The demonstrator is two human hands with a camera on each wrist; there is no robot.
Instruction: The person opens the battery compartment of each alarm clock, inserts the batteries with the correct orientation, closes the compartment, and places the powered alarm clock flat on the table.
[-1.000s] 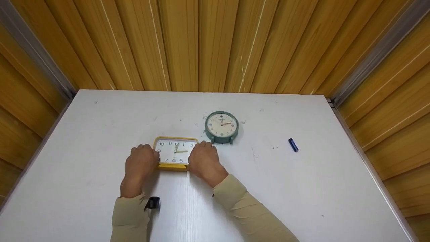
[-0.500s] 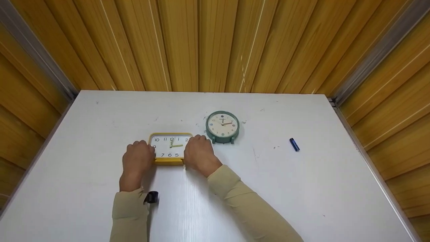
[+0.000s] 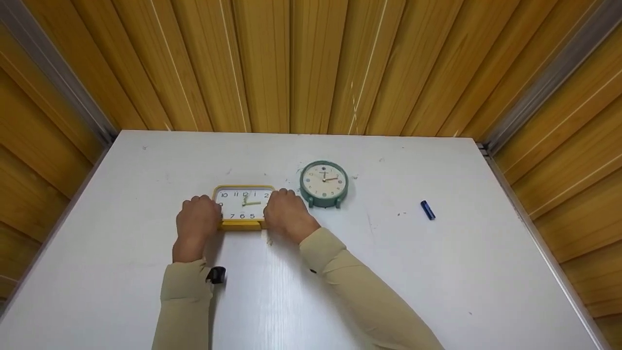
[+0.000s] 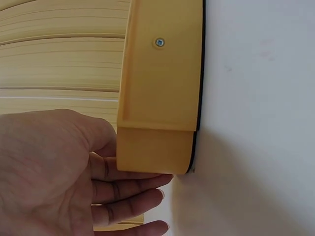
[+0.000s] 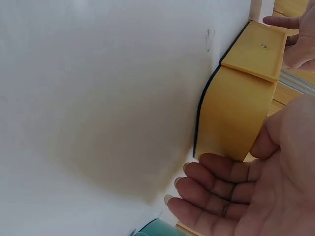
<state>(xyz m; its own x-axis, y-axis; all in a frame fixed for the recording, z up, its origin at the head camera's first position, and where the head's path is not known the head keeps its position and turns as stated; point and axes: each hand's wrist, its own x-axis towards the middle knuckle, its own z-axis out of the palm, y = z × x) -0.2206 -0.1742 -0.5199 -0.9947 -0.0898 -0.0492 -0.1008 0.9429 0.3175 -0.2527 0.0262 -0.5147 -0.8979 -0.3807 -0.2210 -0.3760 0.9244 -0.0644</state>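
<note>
A yellow rectangular clock (image 3: 241,225) with a white numbered face lies face up on the white table, between both hands. My left hand (image 3: 197,221) grips its left side, thumb and fingers at the edge. On the opposite side my right hand (image 3: 287,214) holds the right edge. The wrist views show the clock's yellow side wall (image 4: 162,73) with a small screw in it, close over the table top. Just beyond the right hand stands a round green clock (image 3: 324,184), lying face up on two short feet toward me.
A small blue battery (image 3: 427,210) lies on the white table (image 3: 466,272) at the right. Wood-patterned walls (image 3: 311,68) close off the back and both sides. A black band (image 3: 216,275) sits at the left cuff.
Both hands have slid the yellow clock away from me and slightly left across the table. The green clock and the battery have stayed where they were.
</note>
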